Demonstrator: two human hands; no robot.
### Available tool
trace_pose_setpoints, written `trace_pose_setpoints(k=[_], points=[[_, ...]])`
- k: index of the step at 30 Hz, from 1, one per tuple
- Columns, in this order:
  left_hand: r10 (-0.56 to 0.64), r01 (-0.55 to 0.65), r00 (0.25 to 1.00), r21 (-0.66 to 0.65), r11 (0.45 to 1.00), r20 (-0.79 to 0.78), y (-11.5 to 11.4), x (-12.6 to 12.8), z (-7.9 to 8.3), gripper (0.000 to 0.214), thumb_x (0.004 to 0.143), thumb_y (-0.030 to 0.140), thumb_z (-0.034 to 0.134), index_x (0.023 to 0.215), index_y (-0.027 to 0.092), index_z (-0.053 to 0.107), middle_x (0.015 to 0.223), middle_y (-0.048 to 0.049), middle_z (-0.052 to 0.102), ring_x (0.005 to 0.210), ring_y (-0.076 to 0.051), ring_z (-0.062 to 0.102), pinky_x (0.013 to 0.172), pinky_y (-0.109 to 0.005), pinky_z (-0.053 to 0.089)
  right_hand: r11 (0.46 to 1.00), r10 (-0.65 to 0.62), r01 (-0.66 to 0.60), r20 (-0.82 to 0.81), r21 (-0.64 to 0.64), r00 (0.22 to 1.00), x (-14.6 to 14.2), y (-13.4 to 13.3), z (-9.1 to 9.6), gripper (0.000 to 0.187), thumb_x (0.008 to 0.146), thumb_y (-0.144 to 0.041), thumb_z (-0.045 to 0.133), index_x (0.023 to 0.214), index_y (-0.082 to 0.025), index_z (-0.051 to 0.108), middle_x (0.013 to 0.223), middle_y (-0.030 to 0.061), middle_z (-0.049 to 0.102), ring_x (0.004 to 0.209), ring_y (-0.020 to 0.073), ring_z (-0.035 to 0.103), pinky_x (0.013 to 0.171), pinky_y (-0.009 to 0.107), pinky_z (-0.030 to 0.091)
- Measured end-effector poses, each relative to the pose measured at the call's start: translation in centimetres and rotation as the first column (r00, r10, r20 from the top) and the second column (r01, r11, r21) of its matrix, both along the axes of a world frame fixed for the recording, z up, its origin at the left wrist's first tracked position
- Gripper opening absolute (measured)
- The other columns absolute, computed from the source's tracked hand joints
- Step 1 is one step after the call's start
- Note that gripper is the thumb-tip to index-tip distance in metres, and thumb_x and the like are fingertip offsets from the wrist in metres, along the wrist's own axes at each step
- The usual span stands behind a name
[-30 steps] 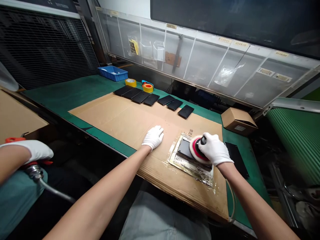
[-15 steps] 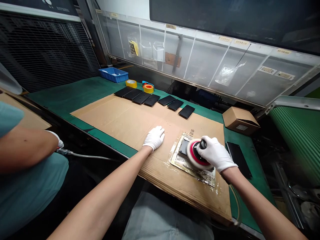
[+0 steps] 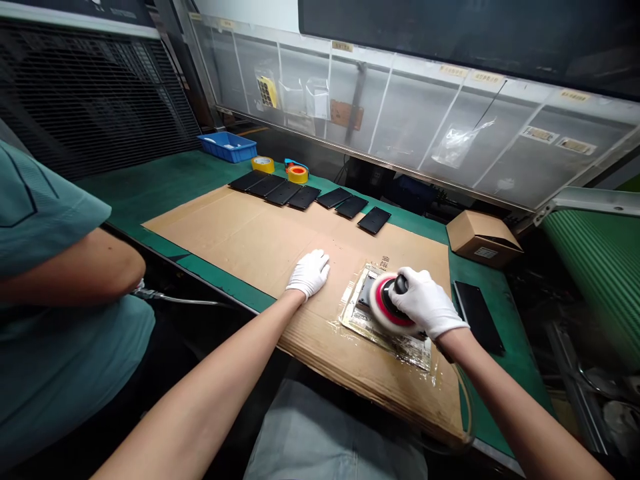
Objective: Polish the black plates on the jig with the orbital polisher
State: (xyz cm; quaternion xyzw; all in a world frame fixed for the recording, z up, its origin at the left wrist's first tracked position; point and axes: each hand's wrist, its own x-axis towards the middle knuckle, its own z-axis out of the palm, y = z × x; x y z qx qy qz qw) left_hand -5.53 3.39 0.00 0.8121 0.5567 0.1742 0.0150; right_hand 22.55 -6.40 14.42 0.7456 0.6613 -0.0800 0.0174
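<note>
My right hand (image 3: 429, 303), in a white glove, is wrapped round the black handle of a polisher (image 3: 387, 303). The polisher's round pad, pale with a red ring, rests over a dark flat plate (image 3: 366, 291). That plate sits in a pale frame (image 3: 354, 320) stuck to the cardboard (image 3: 240, 243) with clear tape; the pad hides much of both. Left of the frame, my left hand (image 3: 309, 275), also gloved, lies flat on the cardboard and holds nothing.
Several black plates (image 3: 283, 192) lie along the cardboard's far edge, and another black plate (image 3: 477, 317) is at the right. Tape rolls (image 3: 298, 175), a blue tray (image 3: 229, 147) and a carton (image 3: 483, 239) stand behind. A co-worker's arm (image 3: 75, 270) is at the left.
The polisher and my right hand have shifted slightly left over the plate. My left hand stays in place. The co-worker's arm has come further into view from the left.
</note>
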Motion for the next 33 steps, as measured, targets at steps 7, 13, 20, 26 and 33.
trace_pose_setpoints(k=[7,13,20,26,33], points=[[0.010,-0.010,1.000,0.001,1.000,-0.003,-0.1,-0.1,-0.2,0.036,0.104,0.031,0.047,0.131,0.020,0.067,0.149,-0.0116,0.060,0.139,-0.028,0.053,0.122,-0.042,0.038,0.999,-0.045,0.045,0.021,0.008,0.999,0.4,-0.4,-0.1,0.044,0.096,-0.055,0.051,0.126,-0.027,0.066,0.107,0.0116,0.060,0.080,0.0244,0.067,0.072,0.033,0.046],[0.008,-0.007,1.000,-0.010,1.000,0.010,-0.1,0.0,-0.1,0.036,0.104,0.031,0.046,0.131,0.020,0.067,0.149,-0.0118,0.059,0.138,-0.028,0.053,0.121,-0.042,0.038,1.000,-0.028,0.028,0.035,0.001,0.999,0.2,-0.8,-0.2,0.041,0.096,-0.052,0.053,0.124,-0.026,0.067,0.106,0.0111,0.060,0.081,0.0240,0.067,0.071,0.032,0.045],[0.005,-0.005,1.000,-0.002,1.000,-0.018,0.0,0.0,-0.2,0.038,0.104,0.031,0.044,0.132,0.016,0.066,0.149,-0.0152,0.059,0.139,-0.029,0.053,0.121,-0.042,0.037,1.000,0.012,-0.012,0.011,0.009,1.000,0.1,-0.8,-0.2,0.041,0.095,-0.055,0.052,0.123,-0.029,0.067,0.105,0.0102,0.059,0.080,0.0245,0.067,0.070,0.033,0.044],[0.008,-0.008,1.000,-0.015,1.000,-0.013,-0.1,0.0,0.0,0.036,0.104,0.031,0.045,0.130,0.019,0.067,0.149,-0.0127,0.060,0.137,-0.028,0.053,0.120,-0.042,0.039,0.999,-0.050,0.050,0.027,0.011,0.998,0.9,-1.3,-0.1,0.042,0.098,-0.051,0.050,0.128,-0.027,0.066,0.107,0.0112,0.060,0.081,0.0233,0.067,0.071,0.032,0.045],[-0.001,0.001,1.000,-0.008,1.000,0.001,-0.1,-0.1,0.2,0.034,0.103,0.030,0.046,0.128,0.020,0.067,0.146,-0.0119,0.061,0.136,-0.028,0.054,0.120,-0.041,0.039,0.992,-0.125,0.124,0.046,0.010,0.991,0.9,-1.0,0.2,0.042,0.097,-0.053,0.051,0.125,-0.026,0.067,0.107,0.0115,0.059,0.076,0.0226,0.066,0.067,0.032,0.043]])
